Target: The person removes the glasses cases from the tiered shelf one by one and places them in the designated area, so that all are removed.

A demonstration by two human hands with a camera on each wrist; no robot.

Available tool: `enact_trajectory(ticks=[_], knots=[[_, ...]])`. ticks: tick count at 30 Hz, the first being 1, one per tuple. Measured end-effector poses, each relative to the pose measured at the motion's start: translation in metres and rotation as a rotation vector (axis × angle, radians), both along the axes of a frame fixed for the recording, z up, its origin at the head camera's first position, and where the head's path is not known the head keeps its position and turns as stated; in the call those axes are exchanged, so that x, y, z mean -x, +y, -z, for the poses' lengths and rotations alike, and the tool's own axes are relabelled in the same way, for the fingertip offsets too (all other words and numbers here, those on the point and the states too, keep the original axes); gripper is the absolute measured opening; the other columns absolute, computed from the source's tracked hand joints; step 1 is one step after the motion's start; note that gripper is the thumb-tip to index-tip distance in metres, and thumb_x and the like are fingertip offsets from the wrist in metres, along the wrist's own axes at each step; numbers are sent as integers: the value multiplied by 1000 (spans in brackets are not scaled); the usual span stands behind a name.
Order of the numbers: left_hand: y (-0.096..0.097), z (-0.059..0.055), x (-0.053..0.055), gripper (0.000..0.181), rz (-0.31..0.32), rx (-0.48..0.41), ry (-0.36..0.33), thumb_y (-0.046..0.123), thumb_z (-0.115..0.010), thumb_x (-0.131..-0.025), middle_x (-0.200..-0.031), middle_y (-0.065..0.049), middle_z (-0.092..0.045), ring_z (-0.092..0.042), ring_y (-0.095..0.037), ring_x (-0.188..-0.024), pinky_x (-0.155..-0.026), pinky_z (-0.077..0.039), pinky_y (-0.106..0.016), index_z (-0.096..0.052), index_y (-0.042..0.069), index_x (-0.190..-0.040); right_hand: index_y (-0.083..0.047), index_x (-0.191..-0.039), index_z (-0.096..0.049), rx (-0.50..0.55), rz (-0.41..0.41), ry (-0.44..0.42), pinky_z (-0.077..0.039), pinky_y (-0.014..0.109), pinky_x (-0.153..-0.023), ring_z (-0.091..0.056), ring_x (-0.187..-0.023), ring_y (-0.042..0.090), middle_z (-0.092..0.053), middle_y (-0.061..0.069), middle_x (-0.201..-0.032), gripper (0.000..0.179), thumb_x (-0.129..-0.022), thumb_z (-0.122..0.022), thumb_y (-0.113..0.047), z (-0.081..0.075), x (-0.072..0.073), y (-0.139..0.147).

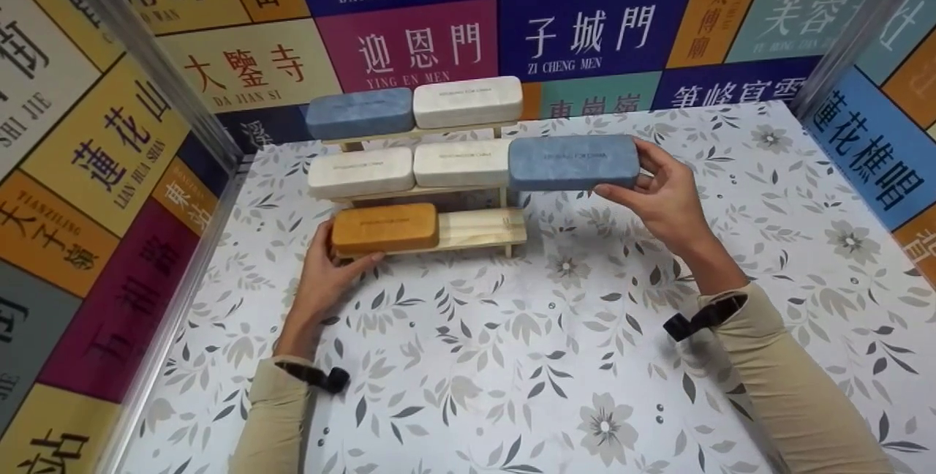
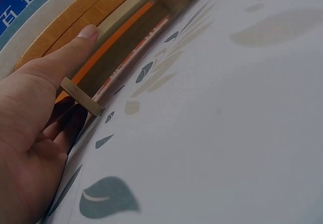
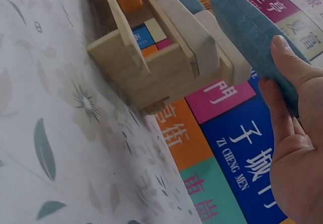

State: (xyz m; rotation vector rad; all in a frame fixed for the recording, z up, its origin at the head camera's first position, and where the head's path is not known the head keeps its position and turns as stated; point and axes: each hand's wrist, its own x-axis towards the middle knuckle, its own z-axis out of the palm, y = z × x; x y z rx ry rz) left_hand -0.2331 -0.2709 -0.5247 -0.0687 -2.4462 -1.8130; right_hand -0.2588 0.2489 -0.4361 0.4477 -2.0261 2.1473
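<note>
A stepped wooden stand [image 1: 482, 227] carries several oblong, rounded cases that look like glasses cases. My left hand [image 1: 322, 280] grips the left end of its lowest shelf, beside an orange case [image 1: 385, 228]. In the left wrist view, the thumb [image 2: 75, 45] lies along the orange case's lower edge and the fingers curl by the stand's leg [image 2: 81, 97]. My right hand [image 1: 669, 192] pinches the right end of a blue case [image 1: 574, 162], thumb in front. That blue case is level with the middle shelf, right of two white cases [image 1: 362, 171].
On the top shelf are another blue case [image 1: 360, 113] and a white case [image 1: 468, 102]. Bare wood shows right of the orange case. The stand rests on a leaf-patterned tabletop [image 1: 468, 357]. Colourful lettered panels [image 1: 409, 42] rise behind and at both sides.
</note>
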Motion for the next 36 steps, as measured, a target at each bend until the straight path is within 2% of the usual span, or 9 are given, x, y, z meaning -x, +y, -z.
enact_trajectory(ticks=[4, 11, 20, 25, 29, 36], knots=[[1, -1, -1, 100, 0, 1, 2, 38, -95, -86, -166, -2, -47, -43, -20, -156, -133, -31, -44, -38, 23, -165, -4, -159, -50, 14, 36, -6, -64, 28, -90, -79, -111, 18, -67, 10, -140, 79, -89, -86, 4, 1, 4, 9], [2, -1, -1, 96, 23, -47, 37, 28, -97, -85, -161, -3, -51, -49, -20, -150, -129, -38, -44, -41, 20, -162, -6, -161, -48, 18, 105, -55, -63, 23, -89, -79, -110, 14, -66, 7, -142, 79, -91, -86, -1, 6, 12, 22], [2, 0, 0, 99, 3, -19, 11, 32, -97, -84, -163, -6, -49, -48, -23, -152, -130, -35, -45, -39, 17, -163, -9, -161, -49, 57, 145, -123, -63, 25, -90, -79, -110, 15, -62, 14, -148, 83, -89, -89, -5, 11, 20, 29], [2, 0, 1, 100, -4, -17, -5, 35, -97, -84, -164, -5, -49, -47, -23, -153, -131, -34, -44, -38, 18, -164, -9, -163, -47, 2, 173, -192, -63, 23, -89, -77, -109, 10, -54, 21, -158, 87, -88, -91, -10, 24, 25, 34], [2, 0, 1, 101, -15, -13, -23, 38, -97, -84, -165, -4, -49, -46, -22, -155, -133, -31, -43, -38, 18, -164, -12, -164, -45, -91, 167, -235, -63, 23, -90, -75, -113, 9, -52, 21, -161, 88, -90, -91, -17, 35, 28, 35], [2, 0, 2, 100, -11, -18, -16, 35, -97, -84, -165, -4, -48, -45, -21, -155, -133, -31, -43, -38, 18, -164, -18, -169, -37, -239, 140, -279, -61, 21, -95, -66, -139, 26, -45, 12, -171, 99, -88, -92, -35, 49, 32, 32]])
